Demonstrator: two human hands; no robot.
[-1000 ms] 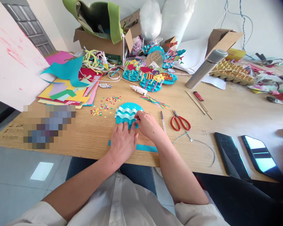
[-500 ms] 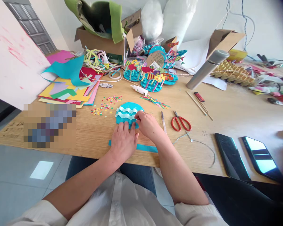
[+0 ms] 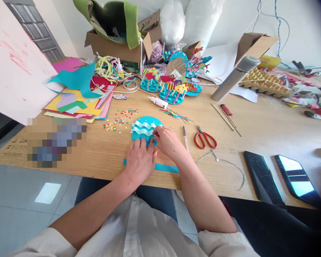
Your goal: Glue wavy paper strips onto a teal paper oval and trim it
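A round turquoise paper piece (image 3: 149,119) lies on the table before me, with two pale wavy paper strips across it, an upper strip (image 3: 143,125) and a lower strip (image 3: 142,131). My left hand (image 3: 139,160) rests flat with fingers spread, its fingertips on the disc's lower edge. At the disc's right side my right hand (image 3: 168,141) has thumb and forefinger pinched at the right end of the lower wavy strip. The fingers cover that end. Below the left hand's palm runs a straight blue paper strip (image 3: 166,168), partly covered by the hand.
Confetti bits (image 3: 114,125) lie left of the disc, a glue bottle (image 3: 159,102) and thin coloured strips (image 3: 176,116) behind it. To the right are a pen (image 3: 186,138), red-handled scissors (image 3: 205,139) and two phones, one black phone (image 3: 263,178). A steel flask (image 3: 234,80) stands farther back.
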